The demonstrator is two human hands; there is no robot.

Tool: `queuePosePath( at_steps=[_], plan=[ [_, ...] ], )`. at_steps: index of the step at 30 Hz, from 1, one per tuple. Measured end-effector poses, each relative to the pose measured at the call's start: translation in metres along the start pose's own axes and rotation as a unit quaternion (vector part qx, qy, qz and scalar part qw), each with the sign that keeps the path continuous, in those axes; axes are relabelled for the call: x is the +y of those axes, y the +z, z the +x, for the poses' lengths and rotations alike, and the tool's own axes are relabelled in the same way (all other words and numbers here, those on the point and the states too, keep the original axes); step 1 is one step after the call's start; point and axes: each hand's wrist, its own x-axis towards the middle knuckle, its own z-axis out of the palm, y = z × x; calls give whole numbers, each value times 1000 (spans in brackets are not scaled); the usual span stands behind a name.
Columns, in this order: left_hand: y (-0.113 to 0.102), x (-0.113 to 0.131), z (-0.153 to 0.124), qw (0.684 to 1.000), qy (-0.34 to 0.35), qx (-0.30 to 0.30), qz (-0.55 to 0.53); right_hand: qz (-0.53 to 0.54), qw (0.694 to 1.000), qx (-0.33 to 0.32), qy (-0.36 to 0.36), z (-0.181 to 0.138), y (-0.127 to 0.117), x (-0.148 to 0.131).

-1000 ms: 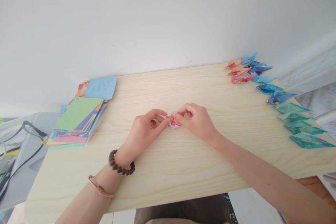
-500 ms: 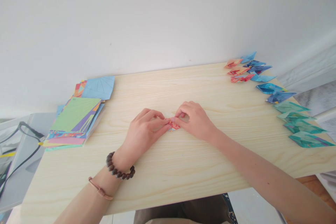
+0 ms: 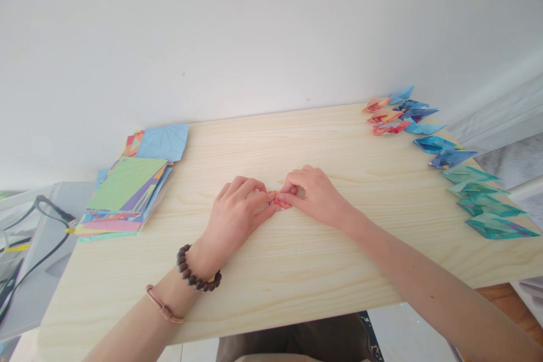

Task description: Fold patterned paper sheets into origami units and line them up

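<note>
Between my two hands is a small folded piece of red and orange patterned origami paper (image 3: 280, 202), low over the middle of the wooden table (image 3: 271, 271). My left hand (image 3: 240, 209) pinches its left end with thumb and fingers. At the other end, my right hand (image 3: 316, 195) grips the paper between thumb and curled forefinger. The fingertips cover much of the paper, so its full shape is hidden. A dark beaded bracelet (image 3: 195, 274) and a copper-coloured bangle (image 3: 164, 306) circle my left wrist.
On the left lies a stack of coloured paper sheets (image 3: 127, 186). Several folded paper boats line the right side: red ones (image 3: 385, 117), blue ones (image 3: 432, 144) and green ones (image 3: 492, 206). A white wall (image 3: 271, 34) borders the back; cables (image 3: 46, 215) hang at far left.
My fingers have shifted slightly on the red paper, the left thumb now a little further under its near edge. The whole view has moved slightly.
</note>
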Motion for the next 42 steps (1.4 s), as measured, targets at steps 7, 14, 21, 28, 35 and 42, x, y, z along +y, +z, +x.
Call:
queuePosePath(
  at_steps=[7, 14, 21, 28, 35, 42],
  plan=[
    [0, 0, -3, 1000, 4, 24, 13, -13, 996, -24, -88, -4, -5, 15],
    [0, -3, -2, 1000, 1, 3, 17, -25, 995, -5, -93, -4, -2, 13],
    [-3, -1, -1, 998, -6, -25, 52, -81, 994, -2, -70, -3, 3, 7],
    [-4, 2, -2, 997, -8, -39, 64, -27, 998, -12, -51, -5, 0, 7],
    [-3, 0, -1, 999, -29, -19, 16, 14, 1000, -7, 11, -2, 2, 4],
    [3, 2, -5, 998, 3, 10, 65, 5, 999, -1, -40, -3, 2, 7]
  ],
)
